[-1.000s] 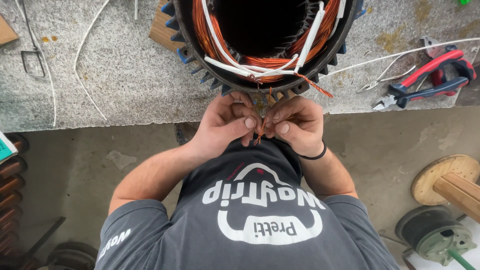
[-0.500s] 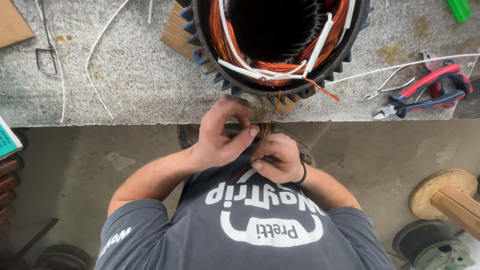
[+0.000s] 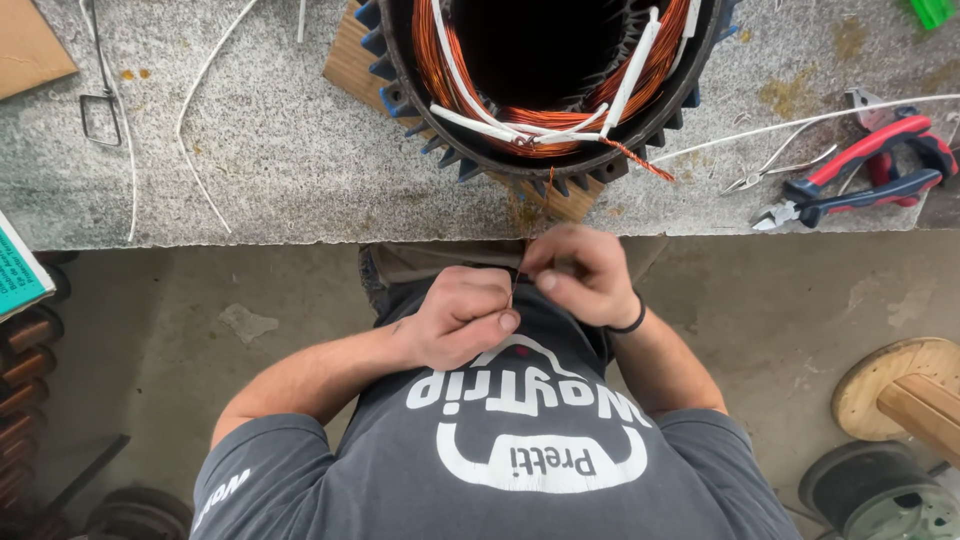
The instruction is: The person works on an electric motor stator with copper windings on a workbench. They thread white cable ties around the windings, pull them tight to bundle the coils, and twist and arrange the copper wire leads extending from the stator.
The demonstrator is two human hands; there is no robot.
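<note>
Bench edge, far left: flat brown cardboard piece lies on the speckled grey stone worktop, with a bent metal wire clip and a loose white cord just beside it.
Lower left: teal printed box pokes in at the frame edge, above a stack of copper-coloured rolls on the floor.
Left hand: the left hand is curled into a fist in front of the grey printed T-shirt, thumb and fingers pinched on a thin copper wire strand.
Wire: the strand stands roughly upright between the two hands, below the worktop's front edge and near the person's waist; it is too fine to follow further.
Above the hands: round black finned motor stator sits on the worktop, wound with orange copper coils and tied with white sleeving.
Right hand: the right hand, a black band on its wrist, is closed with fingertips pinching the same strand, touching the left hand.
Right of the stator: red and blue handled pliers rest on the worktop beside small metal tweezers.
Floor, right: pale wooden reel and a dark round spool lie well apart from the hands.
</note>
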